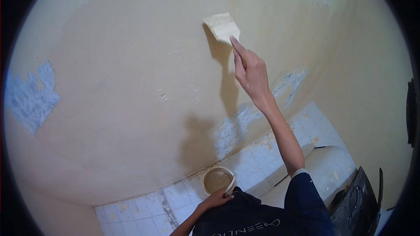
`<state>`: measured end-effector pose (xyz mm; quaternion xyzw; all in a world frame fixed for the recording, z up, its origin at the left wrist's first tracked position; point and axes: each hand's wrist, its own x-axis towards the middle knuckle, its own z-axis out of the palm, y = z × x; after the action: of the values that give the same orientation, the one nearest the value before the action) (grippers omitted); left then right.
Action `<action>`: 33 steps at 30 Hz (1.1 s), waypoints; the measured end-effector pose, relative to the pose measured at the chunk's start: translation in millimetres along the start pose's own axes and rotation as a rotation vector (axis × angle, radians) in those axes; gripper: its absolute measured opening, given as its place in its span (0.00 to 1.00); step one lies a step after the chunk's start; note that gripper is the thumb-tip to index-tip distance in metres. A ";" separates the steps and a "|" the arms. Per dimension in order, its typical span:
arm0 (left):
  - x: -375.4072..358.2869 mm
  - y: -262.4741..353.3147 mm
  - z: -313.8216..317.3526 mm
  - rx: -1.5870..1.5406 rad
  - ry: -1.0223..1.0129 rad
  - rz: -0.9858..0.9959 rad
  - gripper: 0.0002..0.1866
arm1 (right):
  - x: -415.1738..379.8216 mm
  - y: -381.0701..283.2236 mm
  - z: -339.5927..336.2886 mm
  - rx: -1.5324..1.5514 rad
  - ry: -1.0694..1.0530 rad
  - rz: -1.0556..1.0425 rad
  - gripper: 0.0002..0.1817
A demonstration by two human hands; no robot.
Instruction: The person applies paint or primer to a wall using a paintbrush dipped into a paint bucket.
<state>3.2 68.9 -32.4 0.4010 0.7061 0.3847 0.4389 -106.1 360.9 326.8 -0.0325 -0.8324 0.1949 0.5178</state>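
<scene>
Raised in front of the wall (pixel 127 105), my right hand (pixel 253 76) is closed around the handle of a wide, flat paintbrush (pixel 224 27). The brush head is cream-coloured and tilts up to the left, close over the beige wall, where its shadow falls below it. Low at my waist, my left hand (pixel 217 198) has its fingers wrapped at the near side of a round bucket (pixel 204 184), by its pale handle. A cloudy, brownish liquid shows inside the bucket.
Bluish bare patches show on the wall at the left (pixel 35 98) and lower right (pixel 238 129). Paint flakes litter the tiled floor (pixel 146 225). A long pale covered object (pixel 323 170) and a black screen-like panel (pixel 361 203) stand at my right.
</scene>
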 end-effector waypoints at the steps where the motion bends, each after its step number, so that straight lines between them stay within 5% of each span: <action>1: 3.4 -9.5 3.5 -0.003 0.005 -0.008 0.32 | 4.5 3.7 9.0 -0.006 -0.006 -0.006 0.24; 7: 2.1 -10.8 4.3 0.069 0.025 0.042 0.32 | -96.5 38.7 56.5 -0.008 -0.151 0.045 0.31; 10: 0.3 -9.7 2.8 0.068 -0.032 -0.016 0.39 | -150.2 39.9 49.0 0.026 -0.279 0.138 0.27; 12: 3.8 -11.3 1.6 0.078 -0.052 -0.026 0.40 | -165.2 37.4 38.0 0.027 -0.637 0.371 0.23; 20: -4.8 7.6 2.4 0.043 -0.017 0.003 0.33 | -57.4 4.3 -2.4 0.082 -0.080 0.176 0.21; 23: -4.8 3.2 3.9 0.049 -0.017 -0.002 0.34 | -34.1 16.1 12.2 0.071 -0.060 0.095 0.25; 26: -2.6 -6.3 6.7 0.067 -0.075 -0.027 0.40 | -85.5 52.6 57.7 0.002 -0.069 -0.013 0.30; 31: -1.9 1.8 6.6 0.067 -0.070 -0.050 0.39 | -196.1 64.0 70.7 -0.010 -0.323 0.164 0.29; 33: -0.4 2.9 4.3 0.070 -0.070 -0.043 0.40 | -211.7 63.3 61.0 -0.003 -0.605 0.352 0.23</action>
<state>8.0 70.5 -31.0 0.4138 0.7119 0.3361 0.4572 -71.1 347.4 100.7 -0.1169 -0.9301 0.2807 0.2059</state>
